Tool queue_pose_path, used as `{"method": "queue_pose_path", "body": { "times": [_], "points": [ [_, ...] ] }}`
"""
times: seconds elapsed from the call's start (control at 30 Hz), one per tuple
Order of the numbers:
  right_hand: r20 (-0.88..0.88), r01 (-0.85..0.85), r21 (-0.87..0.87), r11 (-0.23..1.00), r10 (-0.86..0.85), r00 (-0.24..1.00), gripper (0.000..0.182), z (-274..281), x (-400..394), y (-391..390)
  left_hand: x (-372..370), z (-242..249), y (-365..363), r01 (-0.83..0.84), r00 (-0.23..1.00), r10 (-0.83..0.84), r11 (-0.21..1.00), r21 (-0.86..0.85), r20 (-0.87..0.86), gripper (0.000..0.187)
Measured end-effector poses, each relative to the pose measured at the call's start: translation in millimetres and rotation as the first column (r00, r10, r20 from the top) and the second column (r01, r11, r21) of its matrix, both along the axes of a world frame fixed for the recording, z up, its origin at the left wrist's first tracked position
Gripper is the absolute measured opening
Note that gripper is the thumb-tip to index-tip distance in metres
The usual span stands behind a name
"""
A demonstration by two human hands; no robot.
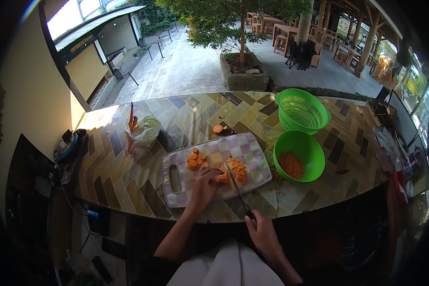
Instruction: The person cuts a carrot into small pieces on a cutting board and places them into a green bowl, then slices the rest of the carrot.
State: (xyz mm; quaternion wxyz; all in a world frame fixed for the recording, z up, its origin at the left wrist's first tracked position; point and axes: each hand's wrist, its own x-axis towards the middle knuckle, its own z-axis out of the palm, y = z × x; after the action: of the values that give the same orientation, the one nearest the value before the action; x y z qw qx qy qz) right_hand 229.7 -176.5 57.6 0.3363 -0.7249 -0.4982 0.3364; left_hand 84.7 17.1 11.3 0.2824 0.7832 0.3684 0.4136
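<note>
On the checkered cutting board (178, 156), my left hand (206, 185) presses its bent fingers on a bundle of carrot strips (223, 178). My right hand (261, 229) is closed round the black handle of a knife (237, 187), whose blade lies just right of the strips and points away from me. Diced carrot (238, 170) forms a pile to the right of the blade. Several carrot rounds (196, 158) sit on the board beyond my left hand. Right of the board, a green bowl (314, 155) holds small orange carrot pieces (291, 165).
A green colander (301, 110) stands behind the bowl. Beyond the board lies a cut carrot end (218, 128). A plastic bag with vegetables (145, 131) is at the back left. Papers and packets (394, 148) are at the far right of the tiled table (128, 176).
</note>
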Motion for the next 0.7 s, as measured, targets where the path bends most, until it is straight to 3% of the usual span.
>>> {"method": "queue_pose_path", "body": {
  "times": [0.7],
  "points": [
    [0.08,-0.051,0.019,0.999,0.049,0.996,0.034,2.3,-11.3,6.5,0.1,-20.9,7.1,0.056,0.997,-0.053,0.997,0.061,-0.057,0.015]
  ]
}}
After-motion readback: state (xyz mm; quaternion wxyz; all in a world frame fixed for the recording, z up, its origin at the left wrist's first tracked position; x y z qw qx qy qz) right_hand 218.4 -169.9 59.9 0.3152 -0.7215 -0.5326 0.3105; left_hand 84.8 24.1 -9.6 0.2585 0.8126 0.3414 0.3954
